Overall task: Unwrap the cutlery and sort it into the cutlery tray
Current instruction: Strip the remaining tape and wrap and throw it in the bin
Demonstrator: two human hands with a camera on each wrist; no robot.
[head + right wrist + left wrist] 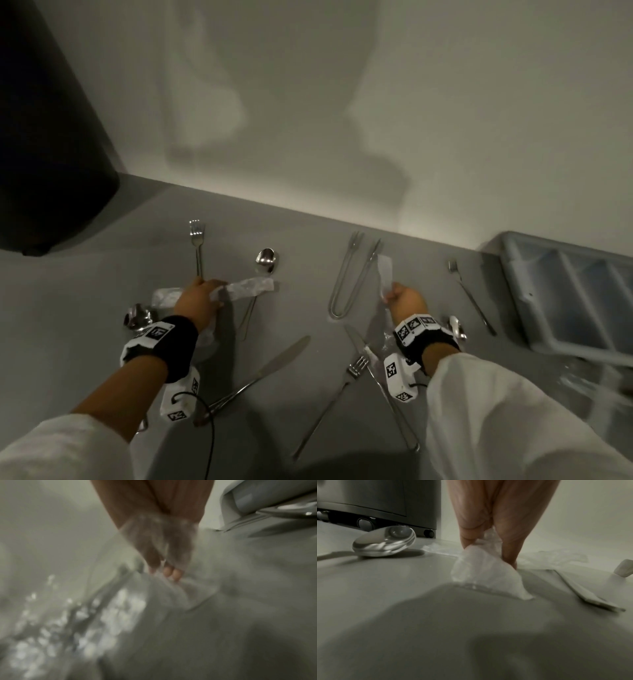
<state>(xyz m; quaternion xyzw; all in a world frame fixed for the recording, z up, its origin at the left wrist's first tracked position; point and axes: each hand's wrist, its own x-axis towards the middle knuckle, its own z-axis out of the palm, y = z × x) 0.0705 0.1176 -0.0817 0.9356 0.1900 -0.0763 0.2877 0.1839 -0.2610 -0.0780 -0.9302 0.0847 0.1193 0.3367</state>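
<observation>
Left hand (200, 298): we see its fingers (510, 555) pinching crumpled plastic wrap (485, 572) low on the surface (102, 274)
Right hand (406, 301): curled round a wrap strip (385, 274); blurred
Cutlery tray (524, 308): far right; loose fork (197, 245), spoon (265, 262), knife (274, 365) lie left

No readable text anywhere; the wrist bands (416, 325) carry only black-and-white square marker codes.

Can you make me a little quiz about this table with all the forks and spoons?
1. True or false: the cutlery tray already holds forks.
2. What does the left hand pinch: A) plastic wrap, B) a knife, C) a cup?
3. Which utensil lies nearest the tray?

Key: 1. False, its visible compartments look bare. 2. A. 3. The small fork.
</observation>
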